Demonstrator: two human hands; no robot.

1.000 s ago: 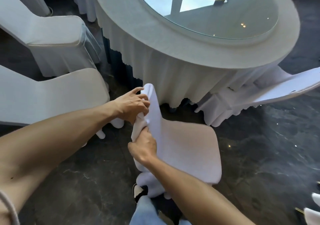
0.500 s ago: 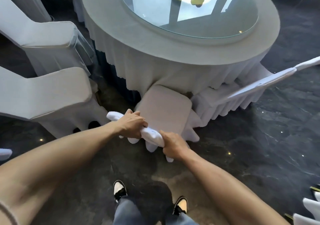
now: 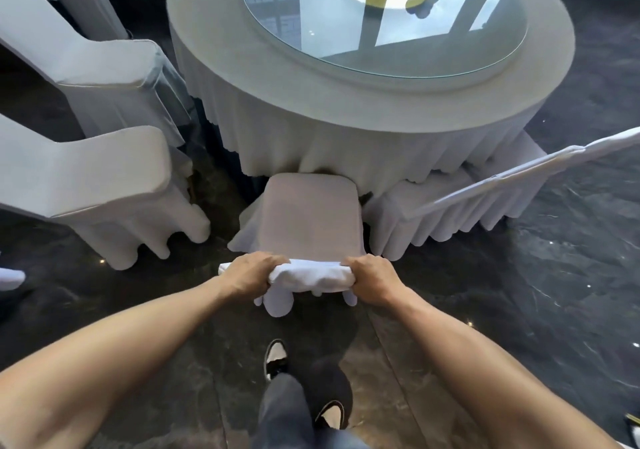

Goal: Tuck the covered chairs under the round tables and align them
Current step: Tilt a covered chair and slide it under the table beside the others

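White stretch fabric bunches under both palms: my left hand [image 3: 252, 273] and right hand [image 3: 371, 279] each grip an end of the top rail of the covered chair [image 3: 309, 218], fingers curled over the cloth. The chair stands square in front of me, its seat front touching the hanging tablecloth [image 3: 346, 143] of the round table [image 3: 540, 78], not yet under it. In my judgement the step in hand is the push-in. It should go evenly through both arms so the back stays parallel to the table edge, and slowly, so the skirt drapes over the seat rather than snagging. The neighbouring chair on the right [image 3: 485, 192] sits just beside, so clearance there needs watching. Two covered chairs [image 3: 104, 178] stand apart on the left. The floor [image 3: 519, 292] is dark polished stone. A glass turntable [image 3: 381, 19] tops the table.
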